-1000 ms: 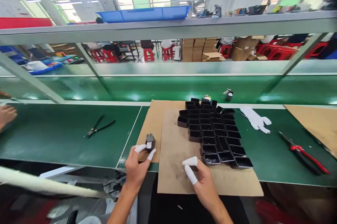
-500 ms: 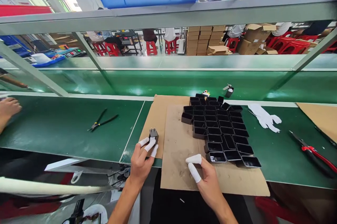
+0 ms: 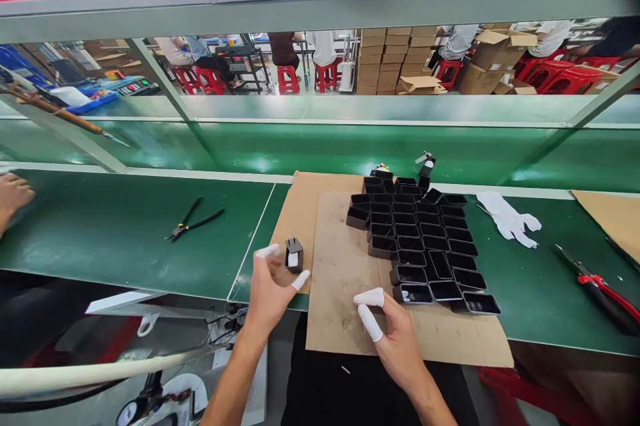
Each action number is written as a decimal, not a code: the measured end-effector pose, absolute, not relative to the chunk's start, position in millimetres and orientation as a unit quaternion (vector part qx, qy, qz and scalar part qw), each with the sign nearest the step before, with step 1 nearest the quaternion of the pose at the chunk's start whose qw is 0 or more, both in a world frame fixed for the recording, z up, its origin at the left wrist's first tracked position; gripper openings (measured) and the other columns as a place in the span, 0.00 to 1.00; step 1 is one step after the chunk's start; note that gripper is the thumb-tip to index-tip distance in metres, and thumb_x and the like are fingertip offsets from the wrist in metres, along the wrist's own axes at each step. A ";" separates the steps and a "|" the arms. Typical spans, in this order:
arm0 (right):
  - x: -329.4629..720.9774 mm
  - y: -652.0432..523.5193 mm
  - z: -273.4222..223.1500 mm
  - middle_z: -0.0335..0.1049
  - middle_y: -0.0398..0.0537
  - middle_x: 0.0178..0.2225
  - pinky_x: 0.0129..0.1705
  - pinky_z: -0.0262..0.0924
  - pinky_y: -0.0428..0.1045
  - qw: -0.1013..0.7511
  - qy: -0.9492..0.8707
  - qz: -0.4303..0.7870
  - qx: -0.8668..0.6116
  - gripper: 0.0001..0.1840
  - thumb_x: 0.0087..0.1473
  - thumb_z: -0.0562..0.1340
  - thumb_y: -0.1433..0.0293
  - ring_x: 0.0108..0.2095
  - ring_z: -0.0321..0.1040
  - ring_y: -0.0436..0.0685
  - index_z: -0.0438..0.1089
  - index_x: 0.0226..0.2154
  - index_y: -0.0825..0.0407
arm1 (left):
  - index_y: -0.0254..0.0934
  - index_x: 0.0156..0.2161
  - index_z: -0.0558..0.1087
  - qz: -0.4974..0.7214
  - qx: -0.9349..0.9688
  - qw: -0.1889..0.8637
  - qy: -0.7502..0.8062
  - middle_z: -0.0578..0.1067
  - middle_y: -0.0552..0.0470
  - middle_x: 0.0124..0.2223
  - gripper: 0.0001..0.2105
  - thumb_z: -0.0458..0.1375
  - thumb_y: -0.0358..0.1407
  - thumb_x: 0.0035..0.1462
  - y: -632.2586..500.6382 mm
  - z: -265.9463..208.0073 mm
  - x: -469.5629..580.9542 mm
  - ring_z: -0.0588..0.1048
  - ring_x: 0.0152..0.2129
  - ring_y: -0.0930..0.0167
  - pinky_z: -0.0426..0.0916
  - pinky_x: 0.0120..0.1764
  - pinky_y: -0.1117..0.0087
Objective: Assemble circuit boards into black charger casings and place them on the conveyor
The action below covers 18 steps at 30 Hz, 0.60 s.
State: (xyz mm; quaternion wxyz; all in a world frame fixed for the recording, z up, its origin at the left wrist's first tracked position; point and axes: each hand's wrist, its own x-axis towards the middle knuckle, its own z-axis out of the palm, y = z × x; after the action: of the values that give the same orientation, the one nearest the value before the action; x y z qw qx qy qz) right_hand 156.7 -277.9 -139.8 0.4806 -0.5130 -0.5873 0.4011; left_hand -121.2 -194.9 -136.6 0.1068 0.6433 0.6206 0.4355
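The grip of the left hand [image 3: 269, 294] is released, finger and thumb spread either side of the black plug housing [image 3: 294, 257] on the cardboard [image 3: 303, 213]. I cannot tell whether the right hand [image 3: 400, 339] pinches anything. Most black cases [image 3: 407, 241] are too dark inside to read; a co-worker's hand [image 3: 14, 194] is cut off at left.

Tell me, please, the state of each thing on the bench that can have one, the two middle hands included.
Black plug: prongs pointing away from the person
Left hand: open, fingers and thumb spread
Right hand: thumb and forefinger tips close together
Black cases: mostly open side up, packed close
Yellow-marked pliers: handles apart
Red-handled pliers: lying down
White glove: unworn
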 end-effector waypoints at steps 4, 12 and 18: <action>155.7 -277.4 -136.0 0.81 0.50 0.46 0.49 0.73 0.53 0.472 -0.596 0.388 -0.521 0.10 0.72 0.64 0.61 0.44 0.78 0.59 0.81 0.47 0.46 | 0.44 0.60 0.74 0.380 0.661 0.233 0.604 0.78 0.47 0.53 0.28 0.73 0.41 0.55 -181.0 -120.8 -128.0 0.80 0.43 0.62 0.76 0.47 0.59; 129.3 -266.9 -92.2 0.81 0.52 0.48 0.51 0.77 0.58 0.440 -0.692 0.285 -0.497 0.13 0.71 0.66 0.65 0.48 0.79 0.62 0.78 0.56 0.42 | 0.42 0.53 0.77 0.455 0.672 0.143 0.567 0.81 0.48 0.47 0.21 0.73 0.38 0.56 -213.1 -107.6 -91.9 0.81 0.46 0.59 0.76 0.50 0.58; 108.5 -251.7 -95.3 0.80 0.55 0.53 0.48 0.78 0.60 0.432 -0.742 0.155 -0.489 0.16 0.71 0.65 0.68 0.49 0.81 0.64 0.80 0.58 0.42 | 0.41 0.54 0.76 0.490 0.670 0.063 0.555 0.78 0.48 0.43 0.20 0.67 0.31 0.55 -228.6 -116.1 -79.1 0.79 0.41 0.61 0.77 0.42 0.62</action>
State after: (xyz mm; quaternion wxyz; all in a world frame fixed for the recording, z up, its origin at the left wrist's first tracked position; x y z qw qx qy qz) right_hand 108.5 -251.7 -95.3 0.4316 -0.4889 -0.7422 0.1545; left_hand -79.1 -228.6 -116.1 0.0630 0.6696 0.5546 0.4900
